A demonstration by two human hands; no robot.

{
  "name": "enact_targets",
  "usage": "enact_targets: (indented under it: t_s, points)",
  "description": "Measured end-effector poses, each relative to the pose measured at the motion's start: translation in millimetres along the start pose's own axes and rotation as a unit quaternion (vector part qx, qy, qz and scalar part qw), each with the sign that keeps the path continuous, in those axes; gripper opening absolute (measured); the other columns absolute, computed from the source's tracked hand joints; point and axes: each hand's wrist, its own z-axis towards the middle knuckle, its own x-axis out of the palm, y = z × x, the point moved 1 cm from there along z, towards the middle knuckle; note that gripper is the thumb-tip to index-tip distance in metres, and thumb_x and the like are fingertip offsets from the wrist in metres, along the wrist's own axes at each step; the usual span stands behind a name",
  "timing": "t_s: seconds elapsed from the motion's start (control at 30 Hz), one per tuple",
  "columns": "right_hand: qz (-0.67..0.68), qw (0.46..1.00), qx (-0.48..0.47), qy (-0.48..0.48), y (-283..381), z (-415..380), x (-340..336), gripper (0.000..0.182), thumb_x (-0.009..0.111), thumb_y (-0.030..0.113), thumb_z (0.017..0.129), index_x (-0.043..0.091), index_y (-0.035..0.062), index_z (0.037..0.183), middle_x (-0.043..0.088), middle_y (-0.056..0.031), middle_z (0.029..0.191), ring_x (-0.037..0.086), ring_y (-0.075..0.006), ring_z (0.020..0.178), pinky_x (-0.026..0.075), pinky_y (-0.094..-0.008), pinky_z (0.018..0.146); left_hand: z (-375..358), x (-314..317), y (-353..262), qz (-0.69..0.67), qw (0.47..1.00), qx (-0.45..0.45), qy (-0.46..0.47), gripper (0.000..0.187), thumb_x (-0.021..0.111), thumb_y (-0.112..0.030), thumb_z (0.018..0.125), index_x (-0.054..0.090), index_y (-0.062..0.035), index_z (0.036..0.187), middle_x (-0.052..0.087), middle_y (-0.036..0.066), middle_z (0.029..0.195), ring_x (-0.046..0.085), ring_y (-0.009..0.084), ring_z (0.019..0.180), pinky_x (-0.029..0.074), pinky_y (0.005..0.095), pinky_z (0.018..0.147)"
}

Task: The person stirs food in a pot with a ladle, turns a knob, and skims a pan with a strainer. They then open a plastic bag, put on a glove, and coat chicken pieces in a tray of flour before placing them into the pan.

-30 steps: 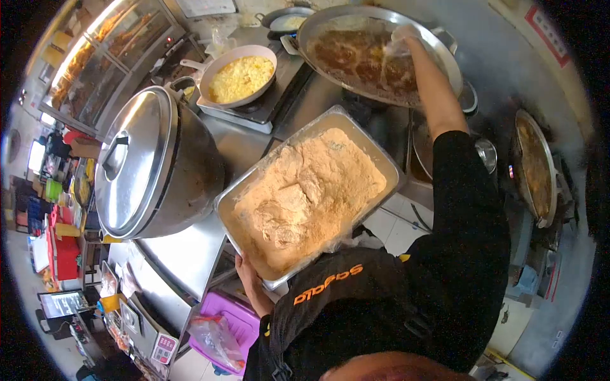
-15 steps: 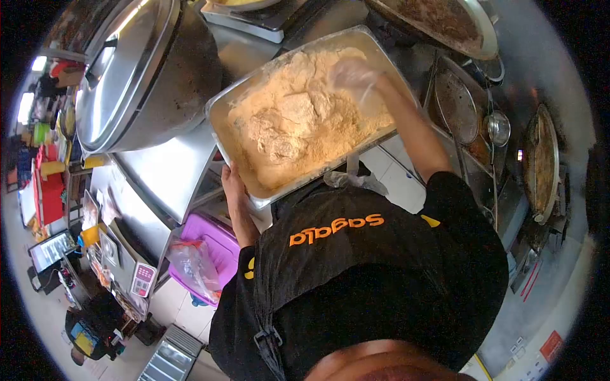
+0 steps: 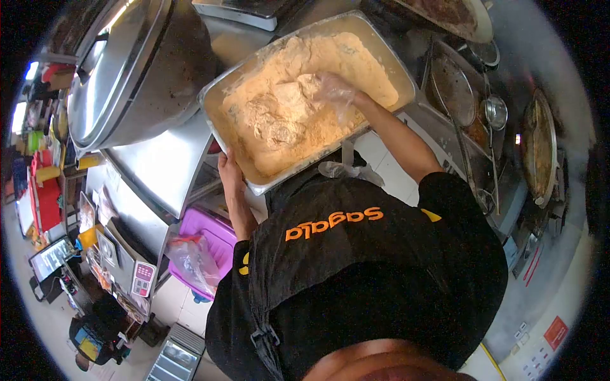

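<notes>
Steadying the heavy metal tray [image 3: 219, 136] at its near rim, the left hand [image 3: 229, 171] clamps on; the gloved right hand [image 3: 333, 92] presses spread fingers into soft, crumbly floured pieces [image 3: 279, 114].

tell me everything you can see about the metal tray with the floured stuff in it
The tray is a deep rectangular pan of dull silvery metal, sitting skewed on the steel counter with its near edge jutting past it. It is heaped with pale orange breading and coated lumps. The gloved right hand presses into the pile; the bare left hand grips the near rim. A big lidded pot stands beside it.
</notes>
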Motion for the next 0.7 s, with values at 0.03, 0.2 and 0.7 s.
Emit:
enact_targets:
  t_s: [0.03,0.2,0.7]
  points:
    - [0.056,0.998,-0.025,-0.006,-13,5,-4,0.067,0.070,0.018,0.069,0.036,0.0018,0.125,0.049,-0.0134,0.113,0.046,-0.0220,0.106,0.038,-0.0334,0.091,-1,0,-1,0.000,1.000,0.003,0.004,0.025,0.045,-0.026,0.090,0.049,-0.0015,0.093,0.058,0.007,0.087,0.054,0.0130,0.072,0.045,0.0258,0.063]
    - [0.154,0.985,-0.019,-0.073,-24,-9,-49,0.070,0.066,0.017,0.066,0.034,0.0079,0.128,0.050,-0.0132,0.117,0.049,-0.0246,0.104,0.043,-0.0346,0.085,-6,3,-9,-0.010,0.999,0.015,0.031,0.028,0.044,-0.021,0.090,0.046,-0.0003,0.109,0.056,0.009,0.100,0.055,0.0175,0.087,0.045,0.0292,0.074]
    - [0.453,0.889,-0.050,-0.054,0,-26,-63,0.041,0.058,0.019,0.079,0.049,0.0070,0.117,0.051,-0.0145,0.117,0.049,-0.0253,0.107,0.039,-0.0341,0.091,2,-3,-1,-0.002,1.000,-0.002,0.027,0.022,0.042,-0.019,0.091,0.049,-0.0014,0.103,0.057,0.006,0.093,0.054,0.0120,0.077,0.045,0.0256,0.066]
